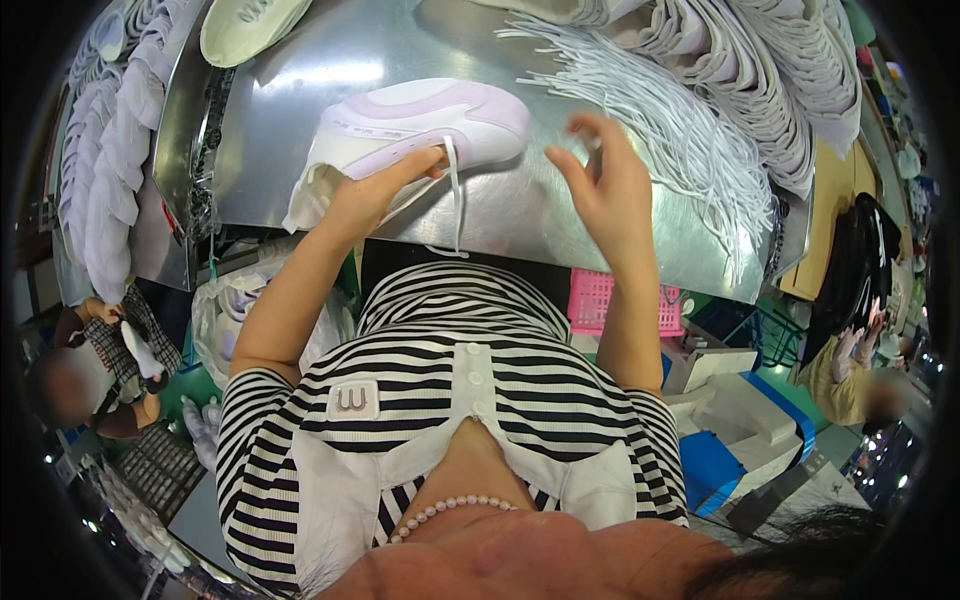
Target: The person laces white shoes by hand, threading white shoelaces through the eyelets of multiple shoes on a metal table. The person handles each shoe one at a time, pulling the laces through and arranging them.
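A white and lilac shoe upper (pixel 400 115) lies on its side on the metal table in front of me, toe toward the right. My left hand (pixel 375 195) grips its near edge, thumb and fingers closed round the lace opening. From that opening a white shoelace (pixel 456 195) hangs down past the table's front edge. To the right of the toe, my right hand (pixel 607 185) hovers apart from the shoe, its thumb and fingers spread with nothing visible in them. A large bunch of white laces (pixel 660 130) lies beyond it on the table's right side.
Stacks of white uppers (pixel 740 60) fill the far right; more uppers (pixel 110 170) hang at the left. A pale shoe piece (pixel 250 25) sits at the far left of the metal table (pixel 265 130). Below are a pink basket (pixel 590 300) and a plastic bag (pixel 225 310). Other people work at both sides.
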`<state>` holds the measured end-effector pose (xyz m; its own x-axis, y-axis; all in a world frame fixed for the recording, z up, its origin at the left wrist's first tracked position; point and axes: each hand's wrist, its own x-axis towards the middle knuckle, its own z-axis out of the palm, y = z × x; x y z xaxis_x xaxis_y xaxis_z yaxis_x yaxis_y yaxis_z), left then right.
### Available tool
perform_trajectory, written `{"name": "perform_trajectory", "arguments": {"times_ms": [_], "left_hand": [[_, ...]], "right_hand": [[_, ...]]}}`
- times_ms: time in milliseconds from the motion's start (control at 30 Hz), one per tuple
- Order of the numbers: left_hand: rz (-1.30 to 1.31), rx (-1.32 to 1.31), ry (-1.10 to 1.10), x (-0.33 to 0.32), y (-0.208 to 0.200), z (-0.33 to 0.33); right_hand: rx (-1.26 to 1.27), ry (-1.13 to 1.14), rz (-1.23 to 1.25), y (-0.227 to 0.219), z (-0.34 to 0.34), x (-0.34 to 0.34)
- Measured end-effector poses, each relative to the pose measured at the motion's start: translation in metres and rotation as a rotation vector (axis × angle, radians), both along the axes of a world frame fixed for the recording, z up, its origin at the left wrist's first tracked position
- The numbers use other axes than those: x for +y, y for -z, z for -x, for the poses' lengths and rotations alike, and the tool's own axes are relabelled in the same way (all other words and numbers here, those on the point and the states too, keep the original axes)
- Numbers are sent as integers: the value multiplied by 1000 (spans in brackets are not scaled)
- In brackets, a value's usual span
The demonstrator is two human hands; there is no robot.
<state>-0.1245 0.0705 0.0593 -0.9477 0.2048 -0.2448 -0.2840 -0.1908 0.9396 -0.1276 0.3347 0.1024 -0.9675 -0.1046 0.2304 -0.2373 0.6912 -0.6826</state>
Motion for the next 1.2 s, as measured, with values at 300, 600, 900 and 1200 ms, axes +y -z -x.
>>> {"name": "perform_trajectory", "arguments": {"times_ms": [300, 600, 900, 1200], "left_hand": [[652, 351, 8, -23, 35, 19], [378, -36, 500, -20, -11, 26], [1004, 686, 122, 2, -39, 26], [1061, 830, 42, 8, -90, 40]], "right_hand": [[-418, 111, 814, 36, 21, -37], [-492, 144, 939, 54, 49, -32], [-370, 82, 876, 46, 21, -34], [-549, -424, 501, 62, -28, -48]]}}
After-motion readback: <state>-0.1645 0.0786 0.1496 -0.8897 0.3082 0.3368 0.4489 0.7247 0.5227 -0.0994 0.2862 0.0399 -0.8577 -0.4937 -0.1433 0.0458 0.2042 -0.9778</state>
